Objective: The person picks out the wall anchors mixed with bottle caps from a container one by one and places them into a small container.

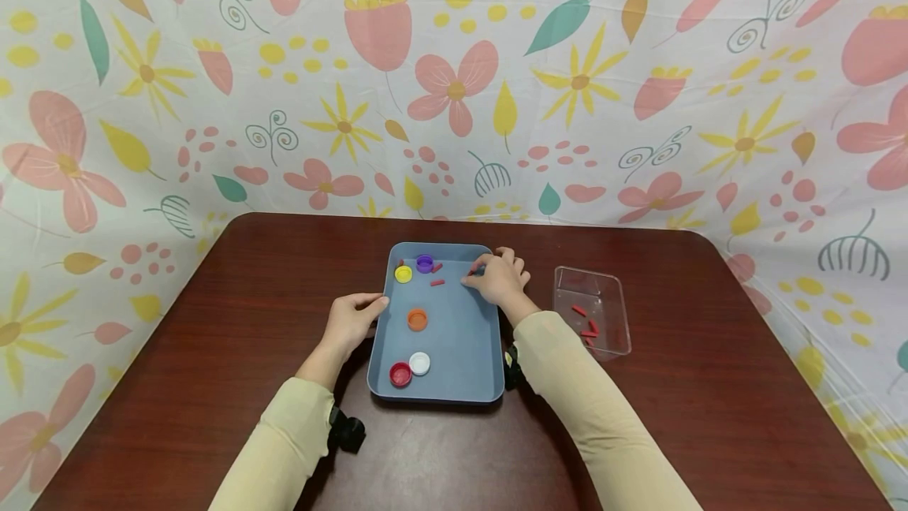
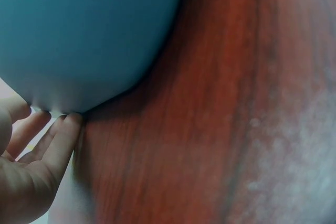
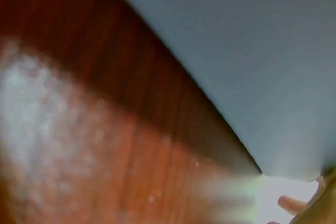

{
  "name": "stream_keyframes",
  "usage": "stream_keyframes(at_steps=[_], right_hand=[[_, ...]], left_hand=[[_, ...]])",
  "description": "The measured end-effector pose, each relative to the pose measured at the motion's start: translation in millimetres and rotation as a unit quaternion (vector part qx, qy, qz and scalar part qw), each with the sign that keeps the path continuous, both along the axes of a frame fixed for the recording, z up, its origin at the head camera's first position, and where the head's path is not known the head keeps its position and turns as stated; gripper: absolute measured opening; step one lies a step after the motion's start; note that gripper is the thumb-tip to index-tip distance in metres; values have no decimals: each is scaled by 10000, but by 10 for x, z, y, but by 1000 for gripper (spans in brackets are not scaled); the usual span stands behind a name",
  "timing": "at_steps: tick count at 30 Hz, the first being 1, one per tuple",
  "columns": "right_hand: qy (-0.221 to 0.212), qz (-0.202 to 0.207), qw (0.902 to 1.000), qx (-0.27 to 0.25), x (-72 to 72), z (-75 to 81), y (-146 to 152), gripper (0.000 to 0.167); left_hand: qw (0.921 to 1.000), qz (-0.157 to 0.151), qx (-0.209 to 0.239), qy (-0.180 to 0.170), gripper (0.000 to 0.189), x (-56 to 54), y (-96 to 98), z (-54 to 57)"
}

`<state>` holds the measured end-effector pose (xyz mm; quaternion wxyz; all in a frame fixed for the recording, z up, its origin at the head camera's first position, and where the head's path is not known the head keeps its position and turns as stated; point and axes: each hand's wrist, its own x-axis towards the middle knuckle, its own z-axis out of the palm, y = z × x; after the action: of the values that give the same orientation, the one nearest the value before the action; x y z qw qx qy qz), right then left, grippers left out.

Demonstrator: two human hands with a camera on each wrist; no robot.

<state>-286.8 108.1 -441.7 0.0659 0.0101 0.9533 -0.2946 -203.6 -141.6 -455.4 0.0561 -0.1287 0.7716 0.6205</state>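
Note:
A blue-grey tray (image 1: 459, 337) lies on the table, holding small round caps: yellow (image 1: 403, 274), purple (image 1: 425, 263), orange (image 1: 417, 319), white (image 1: 420, 363) and dark red (image 1: 400, 374). Short red sticks (image 1: 437, 282) lie near the purple and yellow ones. My left hand (image 1: 351, 322) is at the tray's left side; in the left wrist view its fingertips (image 2: 72, 119) touch the outer wall. Over the tray's upper right, my right hand (image 1: 500, 278) pinches a small red stick (image 1: 471, 272) between thumb and fingers. The right wrist view catches only a bit of that hand.
Right of the tray stands a clear plastic box (image 1: 615, 306) with several red sticks (image 1: 593, 327) inside. The dark wooden table (image 1: 709, 385) reaches back to a flower-print cloth (image 1: 454, 156). Black wrist cameras (image 1: 347, 432) are strapped under both forearms.

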Motion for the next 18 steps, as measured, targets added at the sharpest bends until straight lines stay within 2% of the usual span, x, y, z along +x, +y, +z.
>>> stream_keyframes(at_steps=[12,18], right_hand=[[-22,-14,9999,102,-14,-29,2,22],[113,17,9999,37,-3,-27,-11,22]], left_hand=[[10000,-4,5,23,37,5,12,6],[10000,-3,11,14,37,10,-2,-7]])
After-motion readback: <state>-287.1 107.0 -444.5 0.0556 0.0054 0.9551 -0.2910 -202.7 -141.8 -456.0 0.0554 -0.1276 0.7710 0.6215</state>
